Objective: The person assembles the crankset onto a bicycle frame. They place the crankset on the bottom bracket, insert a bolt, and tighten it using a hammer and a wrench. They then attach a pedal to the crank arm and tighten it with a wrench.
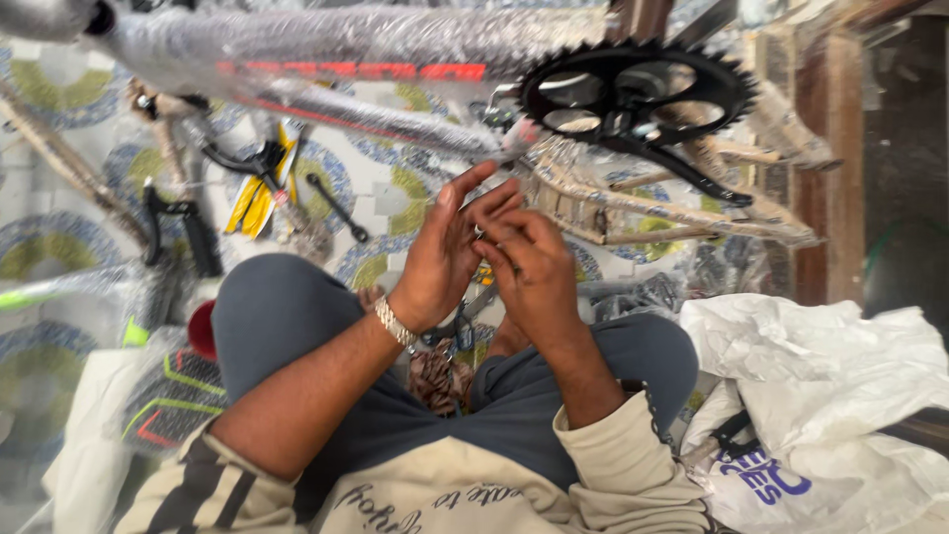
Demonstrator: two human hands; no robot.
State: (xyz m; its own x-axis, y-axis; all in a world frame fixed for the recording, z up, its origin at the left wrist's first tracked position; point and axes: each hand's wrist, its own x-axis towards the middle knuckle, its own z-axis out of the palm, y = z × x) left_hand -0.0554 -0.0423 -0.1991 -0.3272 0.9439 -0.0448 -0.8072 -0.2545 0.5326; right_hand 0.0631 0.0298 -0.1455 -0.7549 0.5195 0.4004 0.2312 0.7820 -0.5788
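The left hand (440, 252) and right hand (529, 272) sit touching at scene centre, above the raised knees (287, 307). Just beyond the fingertips, the wrapped frame tube (376, 121) and the black chainring (633, 89) with its crank arm (682, 170) block the far side. Wrapped stays (672, 208) close the far right. A white plastic bag (820, 386) fills the near right. To the left, a small patch of patterned floor (390, 203) lies open between a spanner (336, 206) and the left hand.
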